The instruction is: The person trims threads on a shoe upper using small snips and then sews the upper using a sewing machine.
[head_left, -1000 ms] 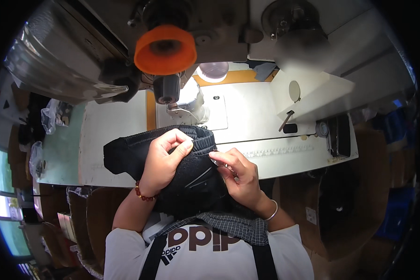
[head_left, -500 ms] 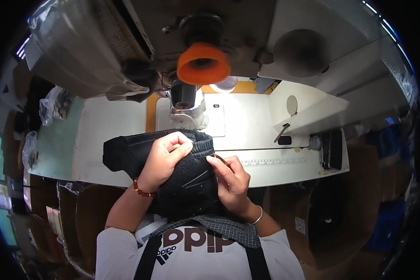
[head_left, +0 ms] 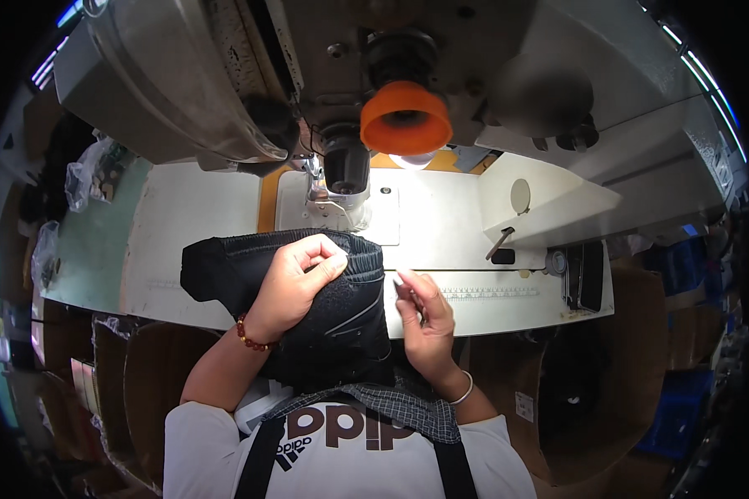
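Left hand (head_left: 295,279) pinches black garment (head_left: 341,345); right hand (head_left: 429,328), grip unclear, stands apart, over the table's front edge (head_left: 512,325).

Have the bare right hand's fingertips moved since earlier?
Yes: the fingertips of the right hand moved rightward, relative to the pale rectangular sewing-machine plate.

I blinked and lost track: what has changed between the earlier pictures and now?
The right hand has moved rightward, off the edge of the black garment; a gap now shows between them. The left hand still pinches its gathered band, and the garment lies much as before.
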A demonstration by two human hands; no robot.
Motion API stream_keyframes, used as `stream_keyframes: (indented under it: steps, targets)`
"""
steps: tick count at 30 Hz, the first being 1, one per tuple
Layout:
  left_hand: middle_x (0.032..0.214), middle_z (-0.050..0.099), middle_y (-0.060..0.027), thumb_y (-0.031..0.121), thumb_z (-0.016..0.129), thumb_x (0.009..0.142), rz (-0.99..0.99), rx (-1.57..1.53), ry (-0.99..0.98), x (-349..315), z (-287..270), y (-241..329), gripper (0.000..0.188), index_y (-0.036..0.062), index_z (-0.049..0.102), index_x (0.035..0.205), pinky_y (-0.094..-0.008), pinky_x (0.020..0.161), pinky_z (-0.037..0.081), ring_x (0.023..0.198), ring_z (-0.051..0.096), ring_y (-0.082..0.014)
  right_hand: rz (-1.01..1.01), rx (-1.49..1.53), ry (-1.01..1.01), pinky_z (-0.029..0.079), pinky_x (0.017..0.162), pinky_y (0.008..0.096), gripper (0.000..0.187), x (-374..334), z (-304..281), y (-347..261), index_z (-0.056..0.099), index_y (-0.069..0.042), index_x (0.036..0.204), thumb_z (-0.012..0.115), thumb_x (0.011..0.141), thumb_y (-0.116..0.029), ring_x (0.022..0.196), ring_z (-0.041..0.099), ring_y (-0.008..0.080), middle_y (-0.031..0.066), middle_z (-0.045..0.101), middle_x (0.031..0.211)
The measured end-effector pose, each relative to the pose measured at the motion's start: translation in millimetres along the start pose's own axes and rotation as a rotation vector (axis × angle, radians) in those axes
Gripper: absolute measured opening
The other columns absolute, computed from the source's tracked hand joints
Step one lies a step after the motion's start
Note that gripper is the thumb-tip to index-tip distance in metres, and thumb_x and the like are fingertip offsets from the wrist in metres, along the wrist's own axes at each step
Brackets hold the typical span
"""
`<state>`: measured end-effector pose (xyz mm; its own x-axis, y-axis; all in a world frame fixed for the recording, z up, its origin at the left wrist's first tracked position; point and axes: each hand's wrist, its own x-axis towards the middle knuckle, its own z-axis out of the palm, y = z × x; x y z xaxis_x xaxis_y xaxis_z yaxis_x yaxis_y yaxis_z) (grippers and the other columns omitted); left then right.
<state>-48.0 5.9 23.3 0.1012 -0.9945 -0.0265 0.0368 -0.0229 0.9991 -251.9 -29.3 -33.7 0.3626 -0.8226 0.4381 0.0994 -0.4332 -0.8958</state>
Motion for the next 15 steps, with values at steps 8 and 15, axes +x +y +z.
stream_keyframes:
  steps: [8,15]
  targets:
    - [0.079,0.053,0.0056,0.009,0.058,0.096,-0.003,0.015,0.0,-0.2,-3.1,0.7,0.011,0.0026,0.059,0.087,-0.0175,0.068,0.038,0.073,0.045,-0.0009,-0.09,-0.189,-0.098,0.048,0.052,0.0306,0.046,2.7,6.6,-15.1,0.057,-0.007,0.124,0.062,0.082,0.01,0.062,0.059,0.0206,0.0106,0.058,0.083]
    - [0.08,0.061,0.0016,0.006,0.063,0.092,0.047,0.113,0.038,1.2,-0.8,2.1,0.01,-0.0009,0.063,0.085,-0.0224,0.074,0.046,0.078,0.054,-0.0041,-0.125,-0.325,-0.141,0.047,0.052,0.0331,0.048,6.9,6.1,-27.9,0.059,-0.011,0.124,0.066,0.079,0.006,0.062,0.06,0.0232,0.0092,0.058,0.083]
